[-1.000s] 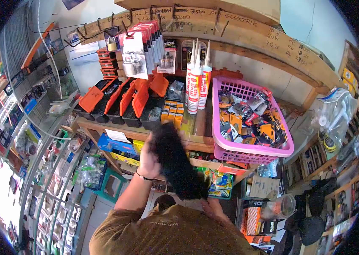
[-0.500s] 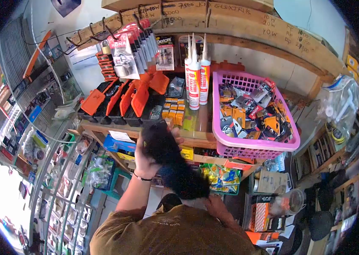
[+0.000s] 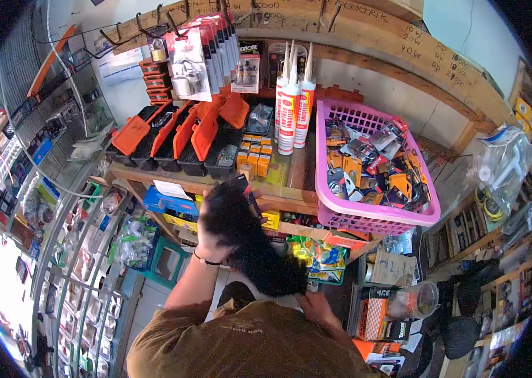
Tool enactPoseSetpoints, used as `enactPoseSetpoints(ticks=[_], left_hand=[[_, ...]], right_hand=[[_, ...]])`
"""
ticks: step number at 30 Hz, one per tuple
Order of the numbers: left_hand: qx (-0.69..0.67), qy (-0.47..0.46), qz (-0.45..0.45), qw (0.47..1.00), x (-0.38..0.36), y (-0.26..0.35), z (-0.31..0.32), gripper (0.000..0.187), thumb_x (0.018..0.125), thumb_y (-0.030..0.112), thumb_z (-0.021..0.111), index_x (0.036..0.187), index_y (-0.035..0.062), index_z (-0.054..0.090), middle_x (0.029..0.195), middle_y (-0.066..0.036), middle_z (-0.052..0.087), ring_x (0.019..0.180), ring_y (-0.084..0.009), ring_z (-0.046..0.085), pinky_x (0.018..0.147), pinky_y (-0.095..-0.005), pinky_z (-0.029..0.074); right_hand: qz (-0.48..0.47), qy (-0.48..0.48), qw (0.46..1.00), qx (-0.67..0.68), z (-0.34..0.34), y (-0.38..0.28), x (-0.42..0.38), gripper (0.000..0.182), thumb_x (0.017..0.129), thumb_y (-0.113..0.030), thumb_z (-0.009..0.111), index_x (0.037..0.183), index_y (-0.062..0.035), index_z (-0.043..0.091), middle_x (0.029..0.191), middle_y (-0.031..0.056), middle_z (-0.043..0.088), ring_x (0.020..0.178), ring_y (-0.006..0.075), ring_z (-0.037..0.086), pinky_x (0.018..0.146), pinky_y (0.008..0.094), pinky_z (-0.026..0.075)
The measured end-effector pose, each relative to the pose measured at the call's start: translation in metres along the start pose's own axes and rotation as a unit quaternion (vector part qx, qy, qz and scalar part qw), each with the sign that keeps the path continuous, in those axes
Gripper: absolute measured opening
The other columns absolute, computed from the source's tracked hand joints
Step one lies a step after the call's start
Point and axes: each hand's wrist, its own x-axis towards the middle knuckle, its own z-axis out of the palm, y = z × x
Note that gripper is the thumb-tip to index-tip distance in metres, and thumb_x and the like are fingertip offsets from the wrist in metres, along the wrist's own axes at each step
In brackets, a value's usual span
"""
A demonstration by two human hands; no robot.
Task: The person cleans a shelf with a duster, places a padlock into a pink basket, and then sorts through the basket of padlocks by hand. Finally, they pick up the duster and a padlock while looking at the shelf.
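A long, fluffy black item (image 3: 256, 255) stretches diagonally in front of the brown shirt, below the shelf edge. Its upper end is in my left hand (image 3: 211, 234), which has a thin dark band at the wrist; some fingers show past its right side. A dark flat piece with a small red mark (image 3: 250, 196) shows beside those fingers. At the lower right end, my right hand (image 3: 315, 305) holds the black item, its fingertips partly hidden behind it.
On the wooden shelf (image 3: 215, 184) stand black bins with orange lids (image 3: 184, 135), small orange boxes (image 3: 254, 157), sealant tubes (image 3: 289, 116) and a pink basket (image 3: 376, 214) of packaged goods. Packets hang from hooks above. A clear jar (image 3: 420, 299) stands at lower right; glass display shelves (image 3: 83, 277) line the left.
The view has shifted and tilted slightly, so the shelf goods appear a little higher. The black item has turned slightly at its upper end, showing the flat piece more. Both hands still hold it.
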Motion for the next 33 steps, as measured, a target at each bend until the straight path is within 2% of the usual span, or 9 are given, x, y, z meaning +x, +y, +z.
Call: enactPoseSetpoints(ticks=[1,4,7,15,17,23,26,31,33], left_hand=[[-0.034,0.172,-0.021,0.984,-0.006,0.003,0.013,0.067,0.084,0.057,0.035,0.127,0.0058,0.039,0.125,-0.017,0.045,0.115,-0.0326,0.044,0.093,-0.0487,0.037],[-0.061,0.074,0.002,0.995,0.0,-0.002,0.011,0.07,0.083,0.06,0.033,0.126,0.0044,0.04,0.123,-0.018,0.046,0.113,-0.0337,0.045,0.093,-0.0502,0.036],[-0.015,-0.03,-0.015,0.999,0.001,0.003,0.006,0.069,0.085,0.06,0.029,0.125,0.0044,0.041,0.122,-0.017,0.047,0.114,-0.0316,0.044,0.098,-0.0471,0.032],[-0.003,-0.021,-0.007,1.0,-0.012,0.005,-0.003,0.068,0.086,0.057,0.029,0.129,0.0054,0.037,0.128,-0.018,0.041,0.115,-0.032,0.043,0.099,-0.044,0.031],[-0.043,0.147,0.0,0.988,-0.017,0.006,0.016,0.073,0.084,0.061,0.027,0.127,0.0033,0.037,0.129,-0.017,0.04,0.116,-0.0339,0.042,0.097,-0.0468,0.034],[-0.005,-0.115,-0.017,0.993,-0.012,0.008,-0.01,0.068,0.087,0.056,0.028,0.132,0.0042,0.031,0.132,-0.016,0.037,0.122,-0.0298,0.036,0.102,-0.0432,0.027],[-0.041,0.083,-0.011,0.996,-0.02,0.009,0.023,0.066,0.087,0.055,0.028,0.128,0.0037,0.036,0.128,-0.017,0.042,0.117,-0.0301,0.042,0.097,-0.0429,0.033],[-0.013,-0.084,-0.01,0.996,-0.016,0.012,0.004,0.068,0.086,0.057,0.029,0.127,0.004,0.038,0.126,-0.015,0.045,0.116,-0.0305,0.042,0.097,-0.0433,0.034],[-0.043,0.124,-0.019,0.991,-0.024,0.01,0.021,0.074,0.084,0.062,0.026,0.13,0.0046,0.033,0.129,-0.017,0.041,0.116,-0.0343,0.042,0.099,-0.0473,0.03]], right_hand=[[0.001,0.002,1.0,0.0,-0.003,-0.007,0.001,0.033,0.084,-0.028,0.05,0.076,0.0034,0.056,0.061,0.0215,0.054,0.056,0.038,0.054,0.05,0.0427,0.039],[0.142,-0.079,0.985,0.05,-0.003,-0.012,-0.001,0.039,0.085,-0.033,0.049,0.076,0.004,0.056,0.062,0.0222,0.054,0.057,0.0365,0.055,0.052,0.0432,0.04],[-0.001,-0.113,0.993,-0.03,0.005,-0.004,-0.005,0.045,0.085,-0.038,0.048,0.073,0.0043,0.056,0.064,0.0233,0.054,0.06,0.0338,0.057,0.055,0.043,0.041],[0.098,-0.105,0.989,0.029,-0.012,-0.038,0.0,0.049,0.084,-0.042,0.048,0.072,0.005,0.056,0.066,0.0256,0.054,0.064,0.0383,0.056,0.057,0.0429,0.042],[0.113,-0.071,0.989,0.066,-0.007,-0.04,0.001,0.049,0.084,-0.041,0.049,0.071,0.0049,0.056,0.066,0.0256,0.054,0.064,0.0383,0.056,0.057,0.0434,0.042],[0.101,-0.112,0.987,0.053,-0.006,-0.045,0.001,0.046,0.084,-0.038,0.049,0.069,0.0049,0.056,0.067,0.0258,0.055,0.064,0.0391,0.055,0.059,0.0442,0.041],[0.104,-0.06,0.985,0.126,-0.002,-0.047,-0.003,0.046,0.084,-0.038,0.049,0.068,0.005,0.056,0.066,0.0257,0.054,0.063,0.0389,0.055,0.058,0.0436,0.041],[0.072,-0.076,0.994,0.012,0.005,-0.034,-0.004,0.048,0.084,-0.04,0.048,0.067,0.0049,0.056,0.064,0.0253,0.054,0.064,0.039,0.055,0.058,0.0433,0.041],[0.136,-0.063,0.983,0.104,0.0,-0.04,-0.003,0.047,0.084,-0.039,0.047,0.069,0.0053,0.056,0.064,0.0262,0.053,0.063,0.04,0.054,0.058,0.0442,0.04]])
